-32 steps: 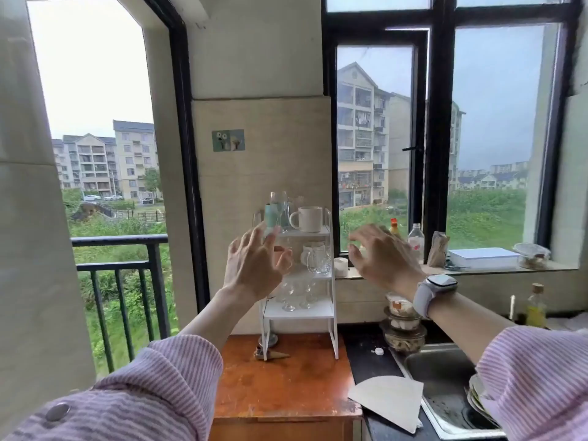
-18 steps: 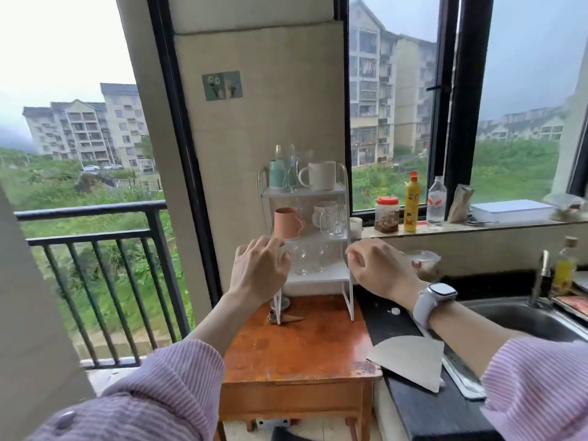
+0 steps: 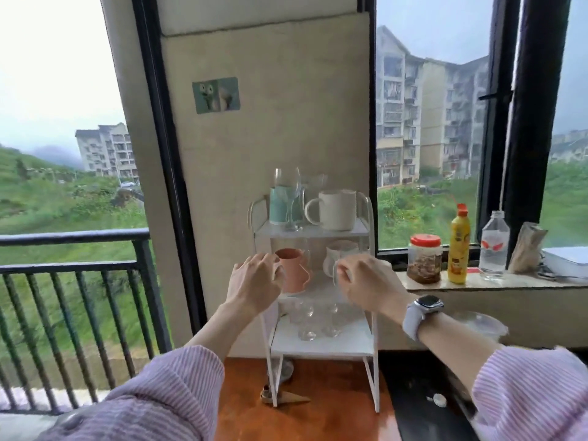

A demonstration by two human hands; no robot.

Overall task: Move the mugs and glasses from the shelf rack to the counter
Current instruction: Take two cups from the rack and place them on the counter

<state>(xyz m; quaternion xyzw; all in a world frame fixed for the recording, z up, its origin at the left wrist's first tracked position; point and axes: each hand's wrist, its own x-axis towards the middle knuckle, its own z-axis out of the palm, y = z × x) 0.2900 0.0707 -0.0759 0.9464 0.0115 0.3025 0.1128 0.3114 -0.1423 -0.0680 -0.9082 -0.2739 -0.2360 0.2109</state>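
Note:
A white three-tier rack (image 3: 369,218) stands on a wooden table. Its top shelf holds a teal mug (image 3: 276,208), a wine glass (image 3: 288,194) and a white mug (image 3: 335,210). On the middle shelf are a pink mug (image 3: 294,272) and a white mug (image 3: 337,251) behind a clear glass mug (image 3: 334,275). Several small glasses (image 3: 307,323) sit on the bottom shelf. My left hand (image 3: 254,286) has its fingertips at the pink mug's left side, fingers apart. My right hand (image 3: 369,283) is curled at the glass mug; the hand hides its grip.
The wooden table (image 3: 324,418) meets a black counter (image 3: 413,389) on the right. On the windowsill stand a red-lidded jar (image 3: 424,265), a yellow bottle (image 3: 458,246) and a water bottle (image 3: 493,246). A cone-shaped item (image 3: 289,398) lies by the rack's foot. A balcony railing (image 3: 79,265) runs at the left.
Both hands have risen from the bottom shelf to the middle shelf and closed in on the pink mug and the glass mug. The view has moved nearer the rack.

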